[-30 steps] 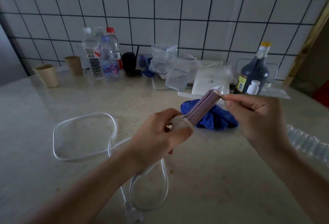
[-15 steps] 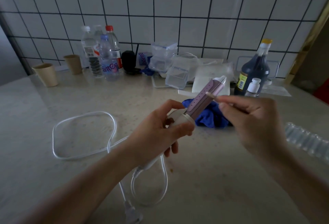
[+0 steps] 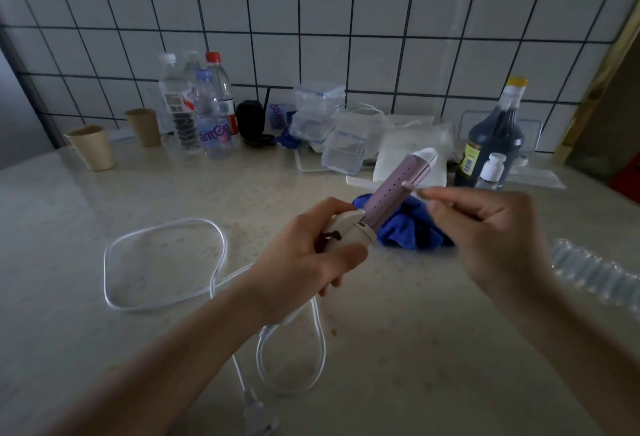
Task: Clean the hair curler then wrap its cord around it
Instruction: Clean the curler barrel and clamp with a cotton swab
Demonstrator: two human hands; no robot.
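Observation:
My left hand (image 3: 304, 259) grips the white handle of the hair curler (image 3: 394, 189), whose pink barrel with a white tip points up and to the right above the counter. My right hand (image 3: 491, 227) pinches a cotton swab (image 3: 412, 187), and the swab's tip touches the right side of the barrel near its middle. The curler's white cord (image 3: 166, 262) hangs from the handle and lies in loose loops on the counter to the left and below, ending in a plug (image 3: 256, 415) near the bottom edge. A crumpled blue cloth (image 3: 412, 227) lies on the counter behind the curler.
Along the tiled wall stand two paper cups (image 3: 91, 148), several water bottles (image 3: 201, 113), clear plastic boxes (image 3: 332, 130), a dark sauce bottle (image 3: 495, 134) and a small white bottle (image 3: 490, 172). A strip of bubble wrap (image 3: 595, 272) lies at the right.
My right hand has slid the swab from the barrel's tip down to its middle. The curler has risen a little and tilted more upright.

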